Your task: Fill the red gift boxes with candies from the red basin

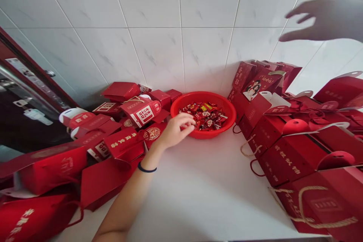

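one left hand (178,127) curled at one red basket (204,134) of sweets (209,115), hold unclear, one right hand (326,17) spread

White table (198,181), apparently, with red boxes (121,141), basket (202,134).

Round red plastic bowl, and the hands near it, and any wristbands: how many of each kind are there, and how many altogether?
Round red plastic bowl: 1
Bare hands, left and blurry right: 2
Thin dark wristband: 1
Total: 4
Not in the tally: shiny red wrapped sweets and red card boxes, which overlap too much to count.
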Motion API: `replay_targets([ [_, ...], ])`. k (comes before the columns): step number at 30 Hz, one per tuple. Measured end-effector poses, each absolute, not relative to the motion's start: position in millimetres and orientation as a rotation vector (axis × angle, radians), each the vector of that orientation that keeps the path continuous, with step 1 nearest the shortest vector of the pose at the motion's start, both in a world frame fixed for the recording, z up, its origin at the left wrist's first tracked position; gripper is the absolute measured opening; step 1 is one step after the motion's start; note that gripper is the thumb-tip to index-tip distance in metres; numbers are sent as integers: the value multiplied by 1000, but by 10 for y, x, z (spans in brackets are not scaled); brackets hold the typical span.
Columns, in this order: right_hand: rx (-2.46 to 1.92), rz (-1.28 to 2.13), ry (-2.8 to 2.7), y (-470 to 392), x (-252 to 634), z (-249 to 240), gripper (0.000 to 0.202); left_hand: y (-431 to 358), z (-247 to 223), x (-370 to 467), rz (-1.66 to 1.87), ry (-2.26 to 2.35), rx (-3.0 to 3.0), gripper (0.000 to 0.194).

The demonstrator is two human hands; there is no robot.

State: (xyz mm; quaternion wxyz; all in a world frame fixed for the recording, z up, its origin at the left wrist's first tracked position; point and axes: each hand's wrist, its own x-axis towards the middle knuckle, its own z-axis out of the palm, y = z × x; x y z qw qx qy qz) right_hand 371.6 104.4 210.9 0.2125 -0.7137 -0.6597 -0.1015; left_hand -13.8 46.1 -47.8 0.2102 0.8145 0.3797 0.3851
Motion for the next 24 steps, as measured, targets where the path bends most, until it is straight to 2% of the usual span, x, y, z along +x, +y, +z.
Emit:
replay_targets([
  [3,-1710,-522,-2110,980,2977,2147,71,593,-235,-373,1289,1416,2378,20],
  [5,-1553,-464,-2176,927,2529,2043,61,715,-76,-521,1118,1803,2418,32],
  [7,-1392,-310,-2276,867,2129,1847,54,841,34,-628,949,1949,2407,41],
  [11,-1095,-30,-2385,790,1605,1263,47,1030,66,-687,687,2179,2293,26],
  [14,-869,288,-2308,793,1504,779,40,1071,26,-666,557,2247,2252,24],
  [17,-864,548,-2166,800,1557,359,35,1000,61,-669,514,2257,2249,29],
  [21,-897,835,-1865,740,1675,8,32,701,241,-660,817,2111,2326,38],
  [24,-941,1008,-1619,624,1765,-78,44,376,334,-543,1224,1686,2430,26],
])
